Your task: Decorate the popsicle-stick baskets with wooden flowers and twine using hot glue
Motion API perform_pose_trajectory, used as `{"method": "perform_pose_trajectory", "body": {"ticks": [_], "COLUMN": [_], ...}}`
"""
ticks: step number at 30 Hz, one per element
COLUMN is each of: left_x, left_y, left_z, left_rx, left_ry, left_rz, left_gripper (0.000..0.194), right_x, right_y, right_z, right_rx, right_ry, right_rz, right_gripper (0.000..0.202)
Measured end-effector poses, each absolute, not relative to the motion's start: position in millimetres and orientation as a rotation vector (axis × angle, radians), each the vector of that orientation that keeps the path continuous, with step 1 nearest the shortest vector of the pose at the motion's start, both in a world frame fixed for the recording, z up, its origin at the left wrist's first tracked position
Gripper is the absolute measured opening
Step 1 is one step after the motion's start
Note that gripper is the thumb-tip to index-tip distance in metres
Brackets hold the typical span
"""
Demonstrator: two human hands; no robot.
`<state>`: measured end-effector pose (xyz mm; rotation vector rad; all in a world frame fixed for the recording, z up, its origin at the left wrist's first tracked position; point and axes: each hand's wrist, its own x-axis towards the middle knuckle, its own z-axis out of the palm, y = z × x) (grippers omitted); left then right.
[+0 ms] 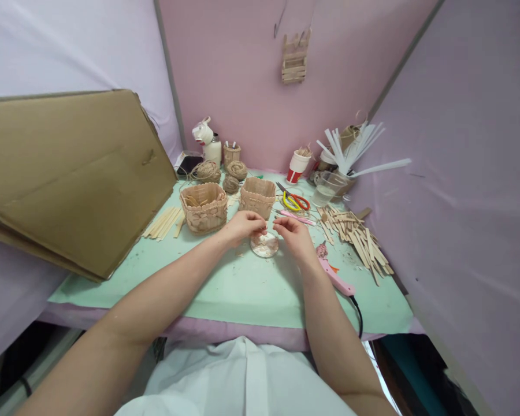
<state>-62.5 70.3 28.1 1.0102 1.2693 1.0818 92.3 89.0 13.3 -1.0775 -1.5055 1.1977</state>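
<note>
My left hand [246,226] is closed in a pinch above the far left part of a small round whitish disc [265,247] lying on the table. Facing it across a small gap, my right hand [293,232] also has thumb and fingertips pressed together, just right of the disc. Anything between either set of fingertips is too small to make out. Directly behind the hands stands a woven basket [257,197]. A second woven basket [203,209], with light wooden pieces inside, is left of it. By my right forearm lies a pink hot glue gun [338,279].
Loose craft sticks [359,237] lie in a heap at right, near scissors [294,199] and a clear plastic cup [327,188]. Twine balls [207,171] are at the back. More flat sticks [163,223] lie left, beside a large cardboard sheet [78,173]. A black cord [359,315] hangs over the front edge.
</note>
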Motion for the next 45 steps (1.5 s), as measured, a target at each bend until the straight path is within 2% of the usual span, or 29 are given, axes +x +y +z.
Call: {"method": "perform_pose_trajectory", "body": {"ticks": [16,30,45], "left_x": [-56,-57,-54], "left_y": [66,70,70], "left_z": [29,18,19], "left_rx": [0.959,1.044,1.108], "left_ry": [1.209,1.220,1.292], "left_rz": [1.122,1.087,1.072], "left_gripper": [0.009,0.026,0.012], "right_x": [91,90,90], "right_y": [86,83,82], "right_z": [17,21,20], "right_rx": [-1.095,-1.095,-1.108], "right_ry": [-1.475,-1.467,-1.491], "right_rz": [1.215,1.193,1.163], "right_gripper": [0.021,0.019,0.018]}}
